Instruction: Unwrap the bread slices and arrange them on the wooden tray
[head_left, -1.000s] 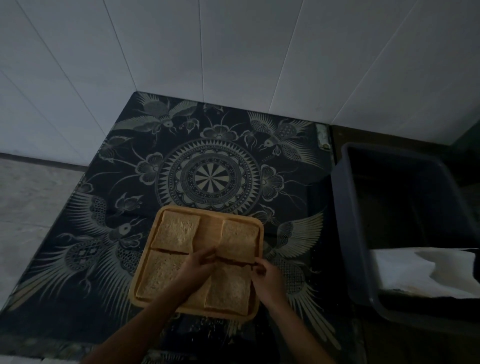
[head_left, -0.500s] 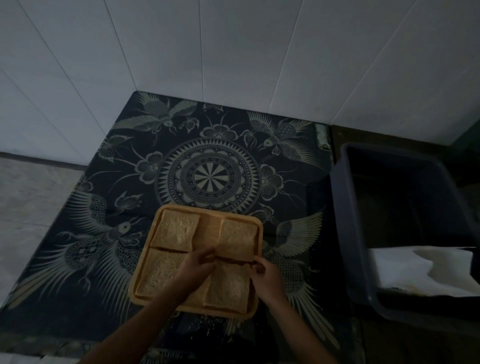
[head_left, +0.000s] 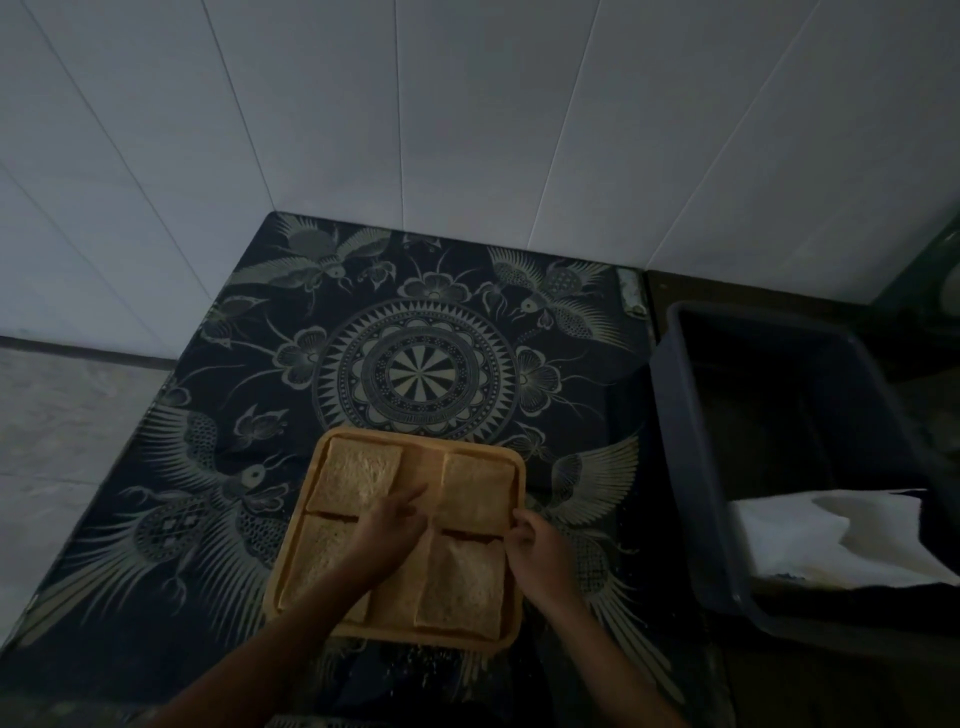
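A square wooden tray (head_left: 326, 448) lies on the dark patterned cloth, near its front edge. Several bread slices lie flat in it: far left slice (head_left: 356, 480), far right slice (head_left: 478, 491), near right slice (head_left: 460, 587), and a near left slice (head_left: 319, 556) partly under my left forearm. My left hand (head_left: 387, 530) rests over the tray's middle, fingertips touching the left edge of the far right slice. My right hand (head_left: 537, 553) sits at the tray's right rim, fingers curled against that slice's near right corner.
A dark plastic tub (head_left: 691, 457) stands to the right of the cloth, with white wrapping (head_left: 831, 540) lying in its near part. White tiled walls meet behind the cloth (head_left: 415, 374). Crumbs lie on the cloth in front of the tray.
The far right slice has settled flat in its corner. My left fingers have stretched forward a little, and my right hand has shifted slightly to the tray's rim.
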